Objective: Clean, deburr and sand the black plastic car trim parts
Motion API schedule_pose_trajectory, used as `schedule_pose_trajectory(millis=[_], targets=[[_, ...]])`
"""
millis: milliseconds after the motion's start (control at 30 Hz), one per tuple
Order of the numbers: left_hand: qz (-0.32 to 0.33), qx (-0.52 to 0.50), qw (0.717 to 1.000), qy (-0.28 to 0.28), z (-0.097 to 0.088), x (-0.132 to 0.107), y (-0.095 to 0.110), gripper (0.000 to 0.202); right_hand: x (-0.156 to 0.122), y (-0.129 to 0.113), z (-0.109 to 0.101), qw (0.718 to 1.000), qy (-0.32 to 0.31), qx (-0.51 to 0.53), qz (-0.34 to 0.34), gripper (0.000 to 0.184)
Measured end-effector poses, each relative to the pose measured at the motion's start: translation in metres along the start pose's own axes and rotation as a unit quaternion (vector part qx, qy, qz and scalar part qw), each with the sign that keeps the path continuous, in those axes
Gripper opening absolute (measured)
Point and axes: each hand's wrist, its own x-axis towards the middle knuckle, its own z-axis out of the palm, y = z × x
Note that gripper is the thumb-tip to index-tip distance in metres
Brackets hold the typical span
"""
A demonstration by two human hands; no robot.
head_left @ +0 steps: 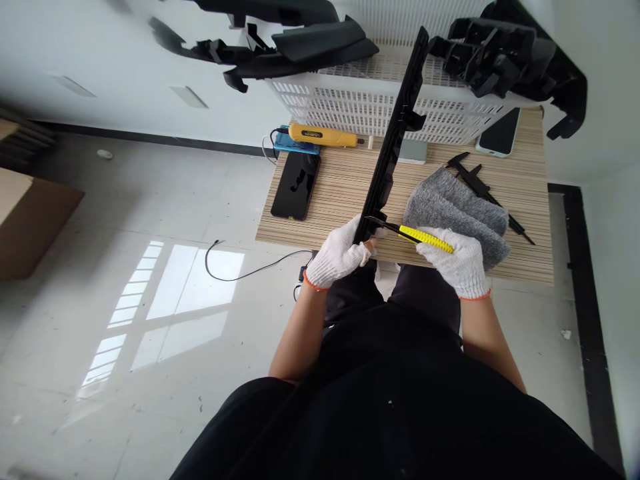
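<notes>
My left hand (341,257), in a white knitted glove with an orange cuff edge, is closed around the lower end of a long black plastic trim strip (390,157). The strip slants up and away, past the table's front edge to the white basket. My right hand (457,259), gloved alike, grips a slim tool with a ribbed yellow handle (427,239). Its thin dark tip meets the strip near my left fingers; I cannot tell its exact kind. Beside my right hand lies a folded grey cloth (455,210).
A white plastic basket (325,100) at the back holds black plastic parts (310,50) that jut over its sides. The striped table (340,193) bears a yellow power tool (325,135), a dark phone (296,185), another phone (500,132) and black calipers (480,183). A cable (250,272) trails left.
</notes>
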Motion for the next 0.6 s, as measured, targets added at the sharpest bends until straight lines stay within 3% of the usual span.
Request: schedule_pose_trajectory(millis=[167, 367, 600], targets=[[0.046, -0.035, 0.998, -0.026, -0.0032, -0.0018, -0.0063, 0.052, -0.0015, 0.0013, 0.0029, 0.999, 0.032, -0.003, -0.013, 0.04], [0.007, -0.041, 0.999, -0.008, 0.0007, -0.0013, -0.0025, 0.053, -0.0013, -0.0009, 0.0033, 0.999, 0.038, -0.009, -0.025, 0.038], [0.017, -0.016, 1.0, 0.004, 0.0016, -0.001, -0.0019, 0.056, -0.0023, -0.0006, 0.0026, 0.999, 0.05, -0.012, -0.006, 0.044]])
